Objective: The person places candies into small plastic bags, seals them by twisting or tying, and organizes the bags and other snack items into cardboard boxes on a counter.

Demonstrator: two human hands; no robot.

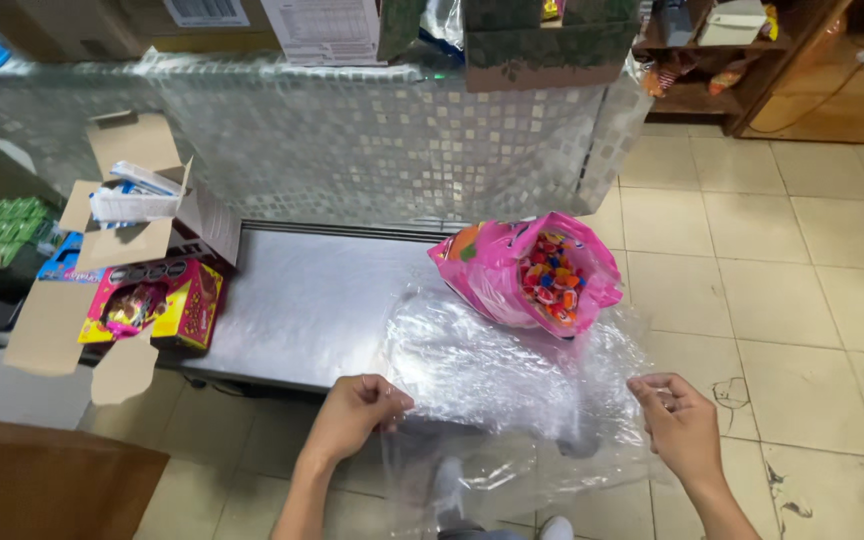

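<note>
My left hand and my right hand each pinch an edge of a clear plastic bag. The bag is stretched between them, and part of it lies on a low metal shelf. Just beyond the clear bag, on the shelf's right end, sits an open pink plastic bag filled with small colourful wrapped candies. Both hands are closed on the clear plastic near the shelf's front edge.
An open pink and yellow carton and an open cardboard box with a white packet stand at the shelf's left end. A patterned counter wall rises behind. Beige floor tiles spread to the right, and wooden shelves stand far right.
</note>
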